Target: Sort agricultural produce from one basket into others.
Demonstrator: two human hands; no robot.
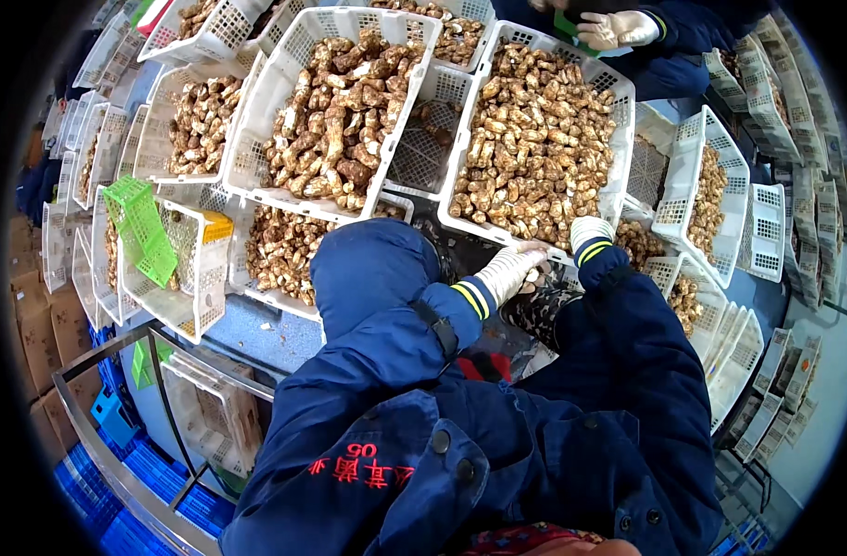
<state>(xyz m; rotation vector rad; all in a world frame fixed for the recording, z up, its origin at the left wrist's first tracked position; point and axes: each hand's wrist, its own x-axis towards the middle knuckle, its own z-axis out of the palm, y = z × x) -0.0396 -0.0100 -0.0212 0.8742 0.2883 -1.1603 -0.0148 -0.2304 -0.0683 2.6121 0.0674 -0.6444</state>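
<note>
My left hand (512, 272), in a white striped glove, is at the near edge of a white plastic crate (480, 231). Small pale-brown lumps show by its fingers; whether these are mushrooms or soiled fingertips is unclear. The crate is full of small, thick-stemmed brown mushrooms (534, 139). At its near right corner is my right hand (591, 234), gloved the same way, over the mushrooms. Its fingers are mostly hidden from above. Left of this crate, a second white crate (239, 174) holds larger mushrooms (340, 118).
A lower crate (274, 295) with small mushrooms stands near my left knee. Further left, a green plastic basket (140, 229) hangs over a crate. A metal rail (111, 479) runs at lower left. Across from me is another person's gloved hand (618, 29). More crates (704, 187) stand right.
</note>
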